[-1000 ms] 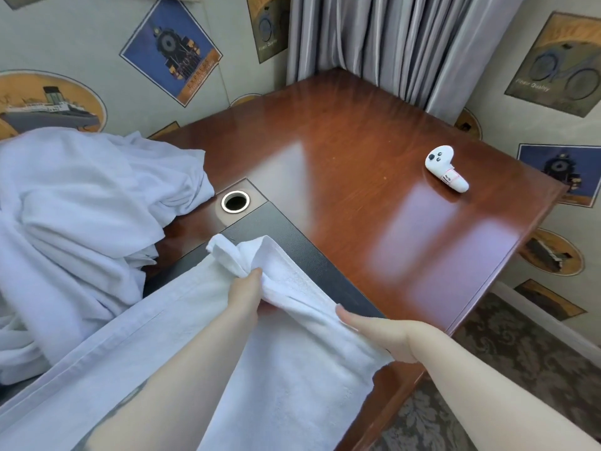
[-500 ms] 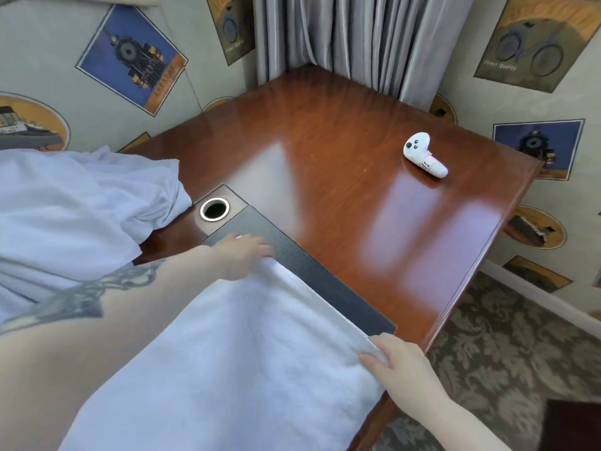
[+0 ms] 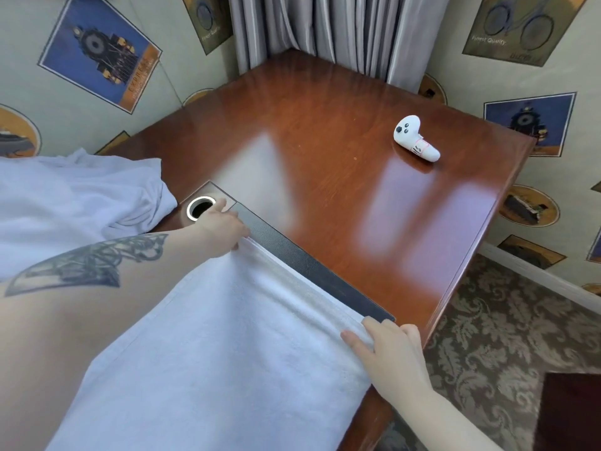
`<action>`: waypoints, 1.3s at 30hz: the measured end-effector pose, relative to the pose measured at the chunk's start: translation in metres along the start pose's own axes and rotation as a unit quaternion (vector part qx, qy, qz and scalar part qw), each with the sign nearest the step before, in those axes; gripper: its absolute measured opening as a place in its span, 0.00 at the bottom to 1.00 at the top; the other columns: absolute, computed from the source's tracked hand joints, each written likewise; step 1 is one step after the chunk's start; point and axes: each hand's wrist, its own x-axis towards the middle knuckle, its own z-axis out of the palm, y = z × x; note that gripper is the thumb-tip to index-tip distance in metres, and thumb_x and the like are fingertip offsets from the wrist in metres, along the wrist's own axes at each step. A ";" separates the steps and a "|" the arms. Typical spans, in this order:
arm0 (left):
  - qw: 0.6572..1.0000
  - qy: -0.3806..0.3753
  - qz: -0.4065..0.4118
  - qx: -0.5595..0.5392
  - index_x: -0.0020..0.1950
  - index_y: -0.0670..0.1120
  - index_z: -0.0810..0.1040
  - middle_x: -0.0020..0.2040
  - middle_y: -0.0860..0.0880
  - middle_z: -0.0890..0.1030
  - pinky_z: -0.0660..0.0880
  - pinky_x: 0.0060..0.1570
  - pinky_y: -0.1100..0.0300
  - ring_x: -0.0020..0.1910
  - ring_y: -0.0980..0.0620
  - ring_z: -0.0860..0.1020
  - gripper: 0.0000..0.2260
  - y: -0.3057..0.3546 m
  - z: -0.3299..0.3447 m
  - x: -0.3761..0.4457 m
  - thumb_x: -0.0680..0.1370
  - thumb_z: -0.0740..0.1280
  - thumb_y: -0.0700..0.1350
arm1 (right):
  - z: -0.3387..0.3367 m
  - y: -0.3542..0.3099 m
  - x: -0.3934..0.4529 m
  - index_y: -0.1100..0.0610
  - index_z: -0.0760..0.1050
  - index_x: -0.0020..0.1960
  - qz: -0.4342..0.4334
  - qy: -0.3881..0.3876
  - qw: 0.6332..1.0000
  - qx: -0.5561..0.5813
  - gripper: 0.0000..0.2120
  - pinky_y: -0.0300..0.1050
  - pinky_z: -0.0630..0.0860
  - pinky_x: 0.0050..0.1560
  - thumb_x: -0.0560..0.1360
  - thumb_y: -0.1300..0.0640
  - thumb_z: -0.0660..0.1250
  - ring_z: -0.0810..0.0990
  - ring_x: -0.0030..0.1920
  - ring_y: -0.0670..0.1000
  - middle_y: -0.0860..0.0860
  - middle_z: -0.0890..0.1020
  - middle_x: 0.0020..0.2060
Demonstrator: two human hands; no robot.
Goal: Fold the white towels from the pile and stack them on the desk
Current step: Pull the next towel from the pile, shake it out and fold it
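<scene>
At the far left of your view the pile of white towels (image 3: pixel 74 203) lies heaped on the bench (image 3: pixel 325 131), its crumpled edge reaching almost to the round metal-rimmed cable hole (image 3: pixel 200 207) set in the bench top. Your left forearm, tattooed on its upper side, crosses in front of the pile. Your left hand (image 3: pixel 224 227) sits just beside the cable hole at the far left corner of the towel (image 3: pixel 227 353) you are working on; the fingers curl down over that corner, though whether they pinch it or only press it you cannot tell from here. The towel lies flat and smooth over a dark desk pad (image 3: pixel 312 265), and only a strip of the pad shows beyond the towel's banded far hem. The near part of the towel runs out of the bottom of the view. Your right hand (image 3: pixel 388 349) lies on the far right corner of the towel at the bench's edge, fingers fairly straight and pressing down on the hem, thumb stretched out over the cloth. Further right, well apart from the towel, a white game controller (image 3: pixel 414 139) rests on the polished wood. Beyond the bench edge, patterned carpet (image 3: pixel 507 336) covers the floor.
</scene>
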 end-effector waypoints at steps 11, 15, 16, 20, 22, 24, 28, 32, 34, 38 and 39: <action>0.982 0.118 -0.112 -0.093 0.70 0.50 0.61 0.69 0.48 0.64 0.66 0.56 0.54 0.67 0.49 0.64 0.29 0.015 0.000 0.024 0.73 0.66 0.35 | -0.002 0.008 0.041 0.46 0.72 0.57 0.058 0.138 0.986 0.069 0.12 0.48 0.63 0.53 0.75 0.50 0.71 0.68 0.57 0.52 0.45 0.72 0.49; 0.997 0.027 -0.031 -0.060 0.72 0.49 0.61 0.67 0.50 0.66 0.62 0.62 0.48 0.65 0.50 0.68 0.28 0.011 -0.010 0.024 0.74 0.63 0.34 | -0.006 0.011 0.043 0.48 0.70 0.59 0.082 0.066 0.990 0.092 0.22 0.46 0.69 0.53 0.70 0.43 0.73 0.68 0.57 0.49 0.44 0.71 0.53; 0.998 0.019 -0.027 -0.057 0.71 0.49 0.61 0.65 0.50 0.68 0.61 0.62 0.48 0.64 0.50 0.69 0.27 0.012 -0.012 0.023 0.74 0.63 0.34 | -0.010 0.011 0.044 0.48 0.68 0.57 0.086 0.034 0.990 0.102 0.23 0.45 0.70 0.50 0.68 0.42 0.73 0.70 0.55 0.48 0.43 0.71 0.51; 0.999 0.010 -0.026 -0.043 0.67 0.48 0.65 0.63 0.50 0.72 0.61 0.62 0.49 0.64 0.49 0.68 0.23 0.016 -0.019 0.019 0.74 0.63 0.34 | -0.026 0.007 0.047 0.46 0.67 0.50 0.070 -0.035 0.994 0.073 0.18 0.45 0.73 0.44 0.68 0.42 0.71 0.74 0.50 0.48 0.41 0.73 0.45; 0.999 0.028 -0.031 -0.028 0.67 0.50 0.68 0.62 0.49 0.70 0.61 0.63 0.52 0.64 0.49 0.67 0.23 0.014 -0.020 0.015 0.74 0.63 0.34 | -0.033 0.003 0.045 0.45 0.69 0.55 0.034 0.007 0.999 0.015 0.18 0.46 0.73 0.50 0.70 0.45 0.72 0.73 0.54 0.49 0.42 0.73 0.49; 0.991 0.092 -0.071 -0.069 0.69 0.51 0.66 0.65 0.49 0.68 0.60 0.65 0.54 0.66 0.49 0.66 0.26 0.020 -0.018 0.008 0.73 0.63 0.34 | -0.032 -0.004 0.039 0.48 0.71 0.65 -0.049 0.096 0.991 -0.074 0.26 0.47 0.72 0.56 0.69 0.50 0.75 0.73 0.59 0.52 0.46 0.74 0.56; 0.932 0.175 -0.150 -0.281 0.76 0.51 0.58 0.78 0.51 0.55 0.43 0.74 0.49 0.78 0.51 0.50 0.25 0.088 -0.009 -0.020 0.80 0.59 0.41 | 0.007 -0.039 -0.003 0.47 0.78 0.64 -0.320 0.072 0.941 -0.081 0.27 0.55 0.70 0.64 0.66 0.43 0.75 0.77 0.66 0.53 0.49 0.78 0.65; 0.887 0.137 -0.183 -0.401 0.80 0.51 0.46 0.80 0.53 0.42 0.37 0.74 0.48 0.78 0.53 0.36 0.26 0.169 0.016 -0.054 0.83 0.49 0.54 | 0.051 -0.039 -0.030 0.39 0.75 0.67 -0.355 -0.066 0.912 -0.196 0.34 0.60 0.62 0.65 0.63 0.31 0.67 0.74 0.68 0.49 0.45 0.75 0.68; 0.865 0.145 -0.212 -0.432 0.80 0.54 0.42 0.80 0.55 0.39 0.34 0.73 0.50 0.75 0.56 0.32 0.28 0.187 0.030 -0.061 0.83 0.49 0.57 | 0.053 -0.034 -0.028 0.40 0.73 0.69 -0.353 -0.063 0.910 -0.208 0.31 0.60 0.59 0.65 0.68 0.32 0.61 0.71 0.71 0.52 0.47 0.73 0.70; 0.847 0.166 -0.229 -0.451 0.80 0.57 0.43 0.79 0.58 0.40 0.32 0.73 0.54 0.75 0.59 0.32 0.29 0.193 0.040 -0.069 0.79 0.41 0.62 | 0.051 -0.022 -0.033 0.44 0.65 0.75 -0.350 -0.057 0.915 -0.193 0.33 0.59 0.57 0.68 0.73 0.34 0.59 0.63 0.76 0.54 0.49 0.66 0.75; 0.849 0.166 -0.226 -0.448 0.79 0.57 0.42 0.79 0.58 0.39 0.32 0.73 0.54 0.75 0.59 0.32 0.30 0.192 0.039 -0.067 0.77 0.39 0.63 | 0.049 -0.015 -0.035 0.45 0.62 0.77 -0.330 -0.049 0.926 -0.176 0.34 0.59 0.57 0.69 0.73 0.34 0.59 0.60 0.77 0.53 0.49 0.64 0.76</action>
